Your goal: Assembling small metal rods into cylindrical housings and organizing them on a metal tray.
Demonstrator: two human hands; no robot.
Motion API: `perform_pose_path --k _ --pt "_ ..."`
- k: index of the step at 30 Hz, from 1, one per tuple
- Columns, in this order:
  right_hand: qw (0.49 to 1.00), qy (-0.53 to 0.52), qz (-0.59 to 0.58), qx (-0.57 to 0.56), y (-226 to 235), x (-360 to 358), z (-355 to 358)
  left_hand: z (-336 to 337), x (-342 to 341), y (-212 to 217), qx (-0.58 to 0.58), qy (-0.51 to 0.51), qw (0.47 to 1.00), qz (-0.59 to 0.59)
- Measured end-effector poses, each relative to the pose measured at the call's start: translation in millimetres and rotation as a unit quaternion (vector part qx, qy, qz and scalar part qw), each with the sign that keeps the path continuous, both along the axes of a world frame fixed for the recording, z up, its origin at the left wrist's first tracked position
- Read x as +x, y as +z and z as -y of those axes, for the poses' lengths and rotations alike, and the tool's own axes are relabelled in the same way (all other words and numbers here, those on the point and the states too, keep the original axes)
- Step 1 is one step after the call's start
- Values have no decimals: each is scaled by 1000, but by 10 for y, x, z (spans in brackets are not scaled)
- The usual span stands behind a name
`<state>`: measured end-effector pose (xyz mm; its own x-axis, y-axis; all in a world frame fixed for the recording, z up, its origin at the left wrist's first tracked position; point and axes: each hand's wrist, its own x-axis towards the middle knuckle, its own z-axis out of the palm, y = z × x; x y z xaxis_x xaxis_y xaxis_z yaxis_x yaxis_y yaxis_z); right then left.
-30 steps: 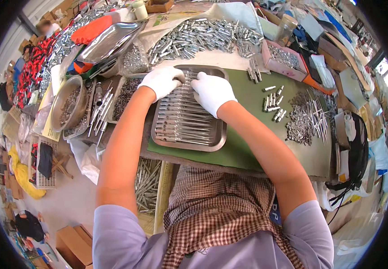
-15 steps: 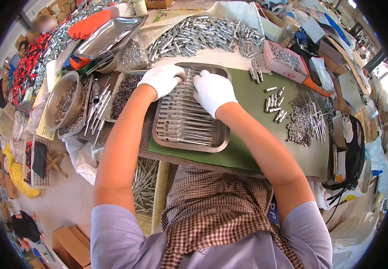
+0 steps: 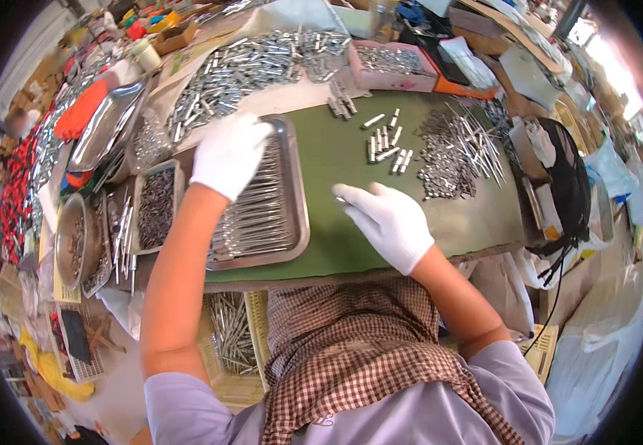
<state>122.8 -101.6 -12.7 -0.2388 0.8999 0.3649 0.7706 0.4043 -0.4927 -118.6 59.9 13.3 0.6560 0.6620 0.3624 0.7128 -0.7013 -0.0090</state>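
A metal tray (image 3: 303,215) lies on the green mat, filled with a row of slim steel rods with thicker cylindrical ends (image 3: 258,215). My white-gloved left hand (image 3: 228,159) is over the tray's far left part, its fingers curled in; what they hold, if anything, is hidden. To the right of the tray, my gloved right hand (image 3: 392,226) hovers over the mat. Its thumb and forefinger come together, with a small bit at the tips that I cannot make out. Beyond that hand lie several short metal cylinders (image 3: 384,141).
Small metal parts (image 3: 444,163) and thin pins (image 3: 481,141) are heaped on the mat's right side. A pink box (image 3: 392,63) and a large pile of metal cylinders (image 3: 243,70) sit at the back. Left stand a bin of dark screws (image 3: 158,208) and a round bowl (image 3: 69,241).
My right hand has left the tray and moved right and nearer over the mat. My left hand stays at the tray. The whole view has turned, so the bench appears shifted left.
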Motion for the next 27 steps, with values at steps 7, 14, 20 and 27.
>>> perform_pose_path --k 7,14,20,27 --pt "991 -129 -21 5 -354 561 740 -253 1576 -256 -114 -34 993 -18" --pt "980 -138 -131 51 -427 766 866 -393 1751 -344 -99 -19 995 -29" --pt "977 -206 -13 49 -459 1088 904 578 1637 93 2 -159 981 -109" --pt "981 -192 22 33 -439 1133 828 1362 1605 -560 -168 -153 967 118"
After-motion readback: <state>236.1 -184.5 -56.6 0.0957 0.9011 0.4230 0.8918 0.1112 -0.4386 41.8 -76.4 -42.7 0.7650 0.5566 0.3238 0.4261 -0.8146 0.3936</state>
